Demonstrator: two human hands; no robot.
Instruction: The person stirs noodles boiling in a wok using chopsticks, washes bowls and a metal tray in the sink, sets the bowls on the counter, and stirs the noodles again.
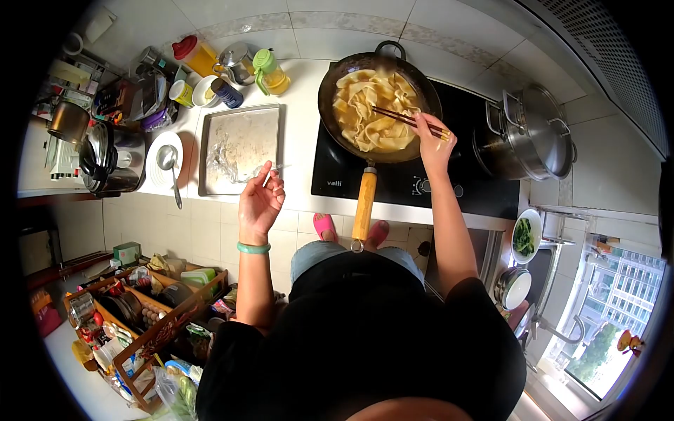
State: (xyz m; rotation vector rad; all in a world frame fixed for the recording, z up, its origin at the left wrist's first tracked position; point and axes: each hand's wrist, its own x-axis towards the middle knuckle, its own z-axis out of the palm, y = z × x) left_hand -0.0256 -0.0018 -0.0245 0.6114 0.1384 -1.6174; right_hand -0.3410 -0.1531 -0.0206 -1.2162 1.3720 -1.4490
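My right hand (pixel 435 144) grips a pair of dark chopsticks (pixel 394 114), their tips among wide flat noodles (pixel 375 105) in brownish broth. The noodles are in a dark wok (pixel 328 81) on the black cooktop (pixel 337 168), its wooden handle (pixel 364 203) pointing toward me. My left hand (pixel 261 200), a green bangle on its wrist, hovers palm up by the near right corner of a metal baking tray (pixel 242 140). Its fingers are loosely curled and apart, and I see nothing held. Crumpled clear plastic (pixel 221 158) lies on the tray, some close to those fingertips.
Left of the tray sits a white plate (pixel 156 158) with a spoon (pixel 168 158). A green-lidded oil jug (pixel 267 74) and several containers line the wall. A large steel pot (pixel 537 144) stands right of the wok. A bowl of greens (pixel 524 238) is near the sink.
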